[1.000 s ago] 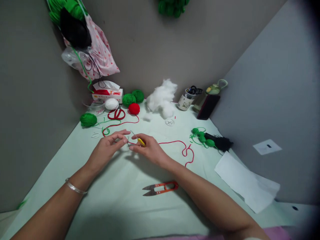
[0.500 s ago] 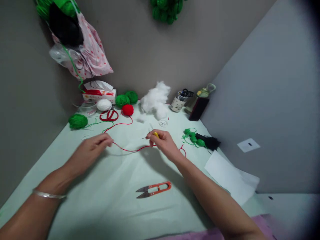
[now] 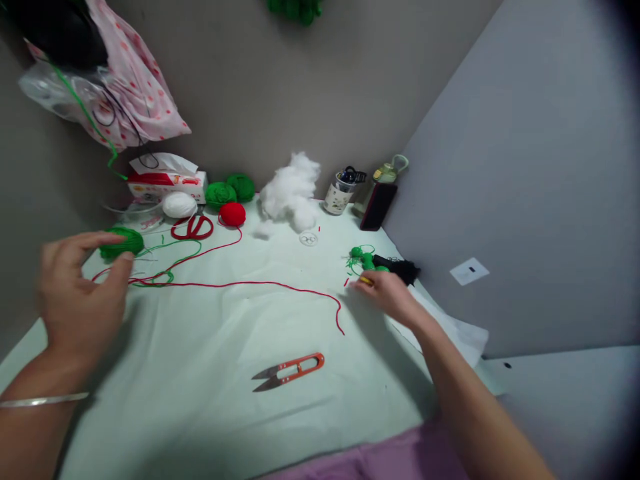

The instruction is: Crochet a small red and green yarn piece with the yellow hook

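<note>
Nearer me than the white stuffing (image 3: 290, 193), my right hand (image 3: 386, 293) mostly hides a yellow tool (image 3: 367, 281); above the stuffing, green bobbles (image 3: 295, 9) are cropped.

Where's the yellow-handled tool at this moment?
The yellow-handled tool is right of centre in the head view, in the right hand, near the green balls.

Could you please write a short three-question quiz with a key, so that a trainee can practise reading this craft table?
1. True or false: the orange-handled snips lie on the table, touched by neither hand.
2. Which yarn ball appears nearest the left hand: a) the red ball, b) the white ball, c) the green ball at the far left?
3. Fill the gap: the right hand holds a tool, mostly hidden, whose visible part is ____.

Key: 1. True. 2. c. 3. Yellow.
</note>
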Tool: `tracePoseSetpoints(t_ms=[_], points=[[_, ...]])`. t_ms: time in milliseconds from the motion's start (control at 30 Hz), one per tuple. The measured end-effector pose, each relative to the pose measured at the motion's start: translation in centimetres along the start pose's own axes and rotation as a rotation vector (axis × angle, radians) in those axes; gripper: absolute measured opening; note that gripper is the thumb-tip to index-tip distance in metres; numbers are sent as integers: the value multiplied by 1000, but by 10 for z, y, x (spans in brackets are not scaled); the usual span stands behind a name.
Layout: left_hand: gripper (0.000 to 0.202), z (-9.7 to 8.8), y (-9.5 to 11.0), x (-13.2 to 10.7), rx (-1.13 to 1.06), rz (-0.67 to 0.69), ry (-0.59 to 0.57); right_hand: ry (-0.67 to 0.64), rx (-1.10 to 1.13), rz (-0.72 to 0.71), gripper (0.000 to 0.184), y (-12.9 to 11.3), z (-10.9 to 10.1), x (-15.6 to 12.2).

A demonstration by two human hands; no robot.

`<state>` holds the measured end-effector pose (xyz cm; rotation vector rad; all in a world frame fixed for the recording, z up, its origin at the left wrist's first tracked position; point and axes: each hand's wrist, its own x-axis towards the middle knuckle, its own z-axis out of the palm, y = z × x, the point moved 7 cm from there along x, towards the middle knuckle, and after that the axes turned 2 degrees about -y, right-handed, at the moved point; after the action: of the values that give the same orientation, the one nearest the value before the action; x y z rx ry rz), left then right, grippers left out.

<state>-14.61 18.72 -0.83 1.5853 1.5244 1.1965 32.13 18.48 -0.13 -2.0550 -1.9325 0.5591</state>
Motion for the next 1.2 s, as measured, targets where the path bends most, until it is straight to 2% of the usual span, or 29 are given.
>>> tracePoseSetpoints(t_ms=[33, 67, 100, 167, 233, 300, 400, 433, 467, 533, 633, 767, 833, 967, 1033, 1200], points=[[20, -4, 19, -5, 111, 89, 212, -75, 18, -36, 28, -8, 14, -8], [18, 2, 36, -10, 179, 174, 280, -133, 34, -58, 24, -14, 27, -16], [18, 14, 47, -13, 177, 219, 249, -173, 51, -70, 19, -20, 37, -23], [16, 37, 60, -17, 119, 232, 141, -218, 101, -94, 14, -28, 51, -30], [17, 61, 62, -21, -3, 144, -4, -240, 180, -118, 11, -37, 57, -29], [19, 91, 62, -28, -165, 3, -233, -256, 287, -145, 9, -49, 56, -23], [29, 138, 67, -46, -377, -171, -579, -260, 473, -184, 20, -78, 52, -15], [36, 150, 68, -51, -443, -222, -634, -264, 566, -191, 20, -89, 52, -15], [40, 159, 67, -53, -512, -274, -641, -277, 720, -194, 19, -100, 52, -15], [44, 171, 64, -55, -715, -407, -589, -345, 965, -223, 19, -120, 56, -20], [37, 181, 59, -53, -999, -540, -493, -470, 1104, -296, 20, -138, 65, -28], [25, 179, 48, -48, -1092, -592, -339, -542, 1077, -261, 19, -130, 81, -31], [24, 179, 43, -50, -1094, -599, -317, -510, 1063, -252, 17, -125, 84, -30], [22, 181, 32, -59, -1065, -619, -316, -298, 1053, -240, 16, -121, 79, -25], [22, 181, 28, -63, -1036, -634, -309, -233, 1085, -205, 19, -120, 80, -23], [22, 181, 25, -65, -979, -639, -306, -259, 1223, -100, 23, -115, 88, -22]])
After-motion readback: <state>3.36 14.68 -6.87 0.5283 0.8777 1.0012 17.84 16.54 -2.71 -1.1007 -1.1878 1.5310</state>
